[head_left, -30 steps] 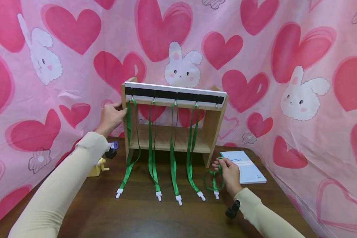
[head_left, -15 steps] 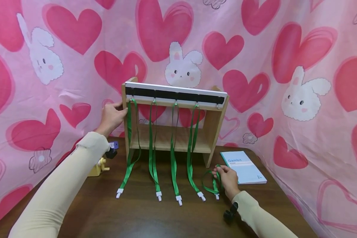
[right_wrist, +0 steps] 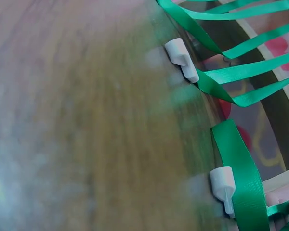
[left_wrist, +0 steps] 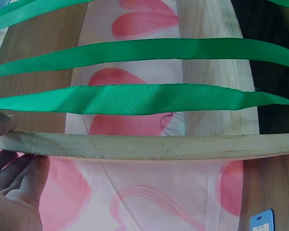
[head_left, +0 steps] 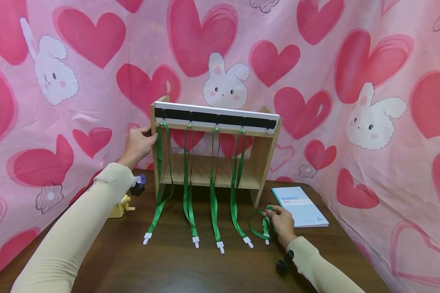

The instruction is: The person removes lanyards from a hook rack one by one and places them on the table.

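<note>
Toward the table's point(head_left: 161, 268) far left, the left hand point(head_left: 139, 144) is where it was, thumb and fingers clasping the rack's point(head_left: 262, 167) side panel, which keeps it braced. Four straps point(head_left: 185, 191) hang from its hooks; the rightmost hook point(head_left: 268, 132) is bare. The change is at right: the right hand point(head_left: 283, 224) has dropped slightly, taking the loose lanyard point(head_left: 265, 227) farther below that hook, so it remains unhung. Its fingers pinch the band; the loop droops left of the fingertips, clip below, nearer the table's front edge.
</note>
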{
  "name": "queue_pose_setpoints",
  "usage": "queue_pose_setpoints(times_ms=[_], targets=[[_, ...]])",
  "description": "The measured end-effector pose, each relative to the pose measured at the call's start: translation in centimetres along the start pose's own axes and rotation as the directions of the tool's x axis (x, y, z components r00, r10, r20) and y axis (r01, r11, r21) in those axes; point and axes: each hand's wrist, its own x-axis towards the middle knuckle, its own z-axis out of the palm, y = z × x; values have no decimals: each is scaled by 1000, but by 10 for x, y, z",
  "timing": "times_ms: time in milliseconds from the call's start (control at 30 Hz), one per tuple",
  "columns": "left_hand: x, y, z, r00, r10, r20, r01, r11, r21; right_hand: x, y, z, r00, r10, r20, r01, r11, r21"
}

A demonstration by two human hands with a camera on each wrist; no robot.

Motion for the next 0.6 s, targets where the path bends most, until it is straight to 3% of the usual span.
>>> queue_pose_setpoints(times_ms=[200, 400, 600], targets=[[1, -1, 1, 1000, -5, -12, 5, 1000, 8, 2, 0, -1, 1000, -3, -26, 3, 1000, -16], [0, 1, 0, 1000, -7, -4, 7, 1000, -4, 3, -2, -2, 998, -43, -48, 36, 988, -147], [0, 0, -1, 1000, -6, 2, 6, 1000, -10, 1, -4, -2, 997, -71, -25, 66, 983, -173]])
